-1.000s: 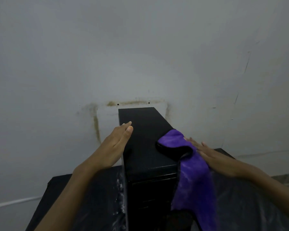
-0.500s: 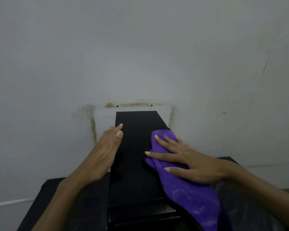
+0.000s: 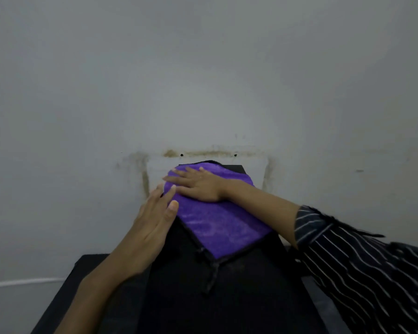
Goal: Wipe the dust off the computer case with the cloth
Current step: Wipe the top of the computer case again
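While the right hand (image 3: 200,186) presses flat, fingers straight and spread, on the purple cloth (image 3: 217,218) spread over the far top of the black computer case (image 3: 227,285), the left hand (image 3: 152,225), fingers straight and holding nothing, rests against the case's upper left edge, fingertips touching the cloth.
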